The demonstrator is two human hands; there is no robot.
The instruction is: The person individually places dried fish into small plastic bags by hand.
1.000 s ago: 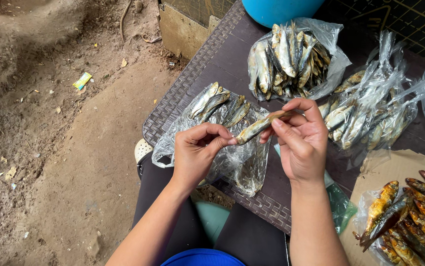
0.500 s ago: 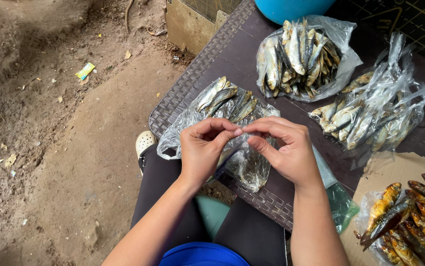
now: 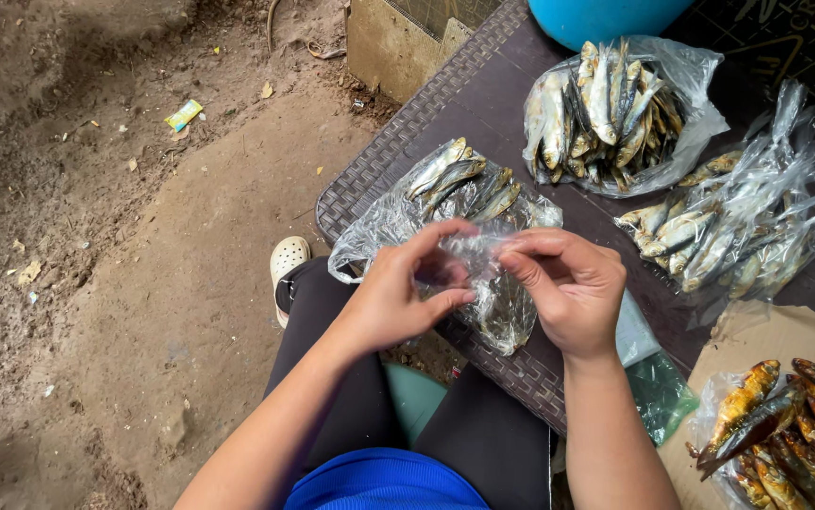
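Note:
A clear plastic bag point(image 3: 497, 302) with several small silver dried fish point(image 3: 464, 184) lies on a dark woven table point(image 3: 398, 132). My left hand point(image 3: 398, 293) pinches the bag's open edge between thumb and fingers. My right hand point(image 3: 568, 293) grips the same plastic edge just to the right. Both hands hover over the bag's near end, above my lap. No fish shows in either hand.
Further back sit an open bag heaped with silver fish point(image 3: 606, 104), another flat bag of fish point(image 3: 719, 236) and a blue tub point(image 3: 606, 14). Golden-brown fish point(image 3: 795, 425) lie on cardboard at the right. Bare dirt ground point(image 3: 115, 283) spreads left, with my white shoe point(image 3: 287, 257).
A second ago my hands held one fish between them. That fish is no longer in my hands, and both have moved onto the bag's plastic edge.

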